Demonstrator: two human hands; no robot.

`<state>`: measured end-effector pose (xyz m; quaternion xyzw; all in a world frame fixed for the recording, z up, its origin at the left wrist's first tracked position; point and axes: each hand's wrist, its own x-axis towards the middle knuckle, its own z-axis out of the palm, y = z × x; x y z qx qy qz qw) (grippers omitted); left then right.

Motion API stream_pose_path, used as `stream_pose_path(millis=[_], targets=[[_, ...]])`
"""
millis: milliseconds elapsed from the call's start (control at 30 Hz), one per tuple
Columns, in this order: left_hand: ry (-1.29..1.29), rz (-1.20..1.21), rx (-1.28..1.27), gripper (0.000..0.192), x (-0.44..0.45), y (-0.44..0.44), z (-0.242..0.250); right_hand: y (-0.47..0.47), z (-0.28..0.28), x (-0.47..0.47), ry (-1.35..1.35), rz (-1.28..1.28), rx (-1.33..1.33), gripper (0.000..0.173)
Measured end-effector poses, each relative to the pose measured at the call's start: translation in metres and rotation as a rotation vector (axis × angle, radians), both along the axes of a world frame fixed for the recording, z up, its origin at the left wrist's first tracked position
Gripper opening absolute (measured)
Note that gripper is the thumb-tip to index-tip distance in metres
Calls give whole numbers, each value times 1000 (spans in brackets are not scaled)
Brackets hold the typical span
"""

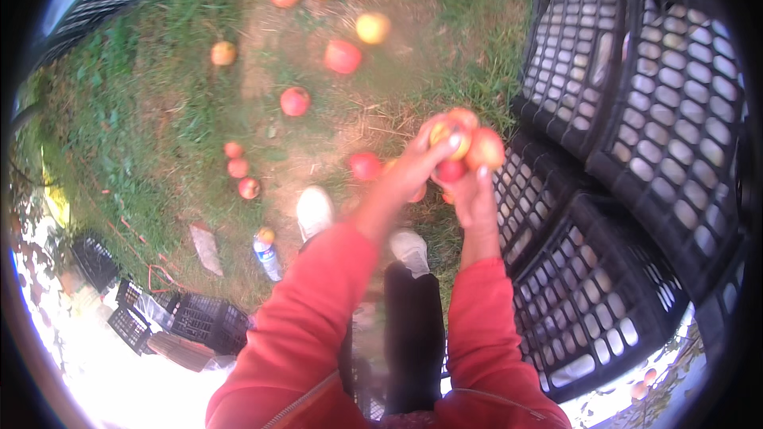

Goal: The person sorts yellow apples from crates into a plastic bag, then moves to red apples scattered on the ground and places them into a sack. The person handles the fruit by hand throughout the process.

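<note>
My left hand [432, 146] and my right hand [477, 190] are close together at centre right, in front of the black crates. Between them they hold several red and yellow apples [484, 149] in a cluster. The left thumb lies over a yellowish apple [448, 136], and the right hand supports the cluster from below. On the ground just left of the hands lies a red apple [365, 165]. Others are partly hidden behind my left forearm and wrist.
Black slatted plastic crates [602, 155] are stacked along the right. Apples [343, 56] lie scattered on grass and bare soil. A plastic bottle [267, 259] and a flat stone [206, 249] lie left of my white shoes [315, 211]. More crates [205, 316] stand at lower left.
</note>
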<state>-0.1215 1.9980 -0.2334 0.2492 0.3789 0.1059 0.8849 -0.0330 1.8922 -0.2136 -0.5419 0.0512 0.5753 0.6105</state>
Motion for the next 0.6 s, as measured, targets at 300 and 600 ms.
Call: stream_pose_path(millis=[300, 600], targets=[[47, 615, -48, 73, -199, -113, 287, -44, 255, -136, 298, 599, -86, 84], [245, 1289, 30, 81, -325, -311, 486, -104, 419, -278, 468, 1453, 105, 73]])
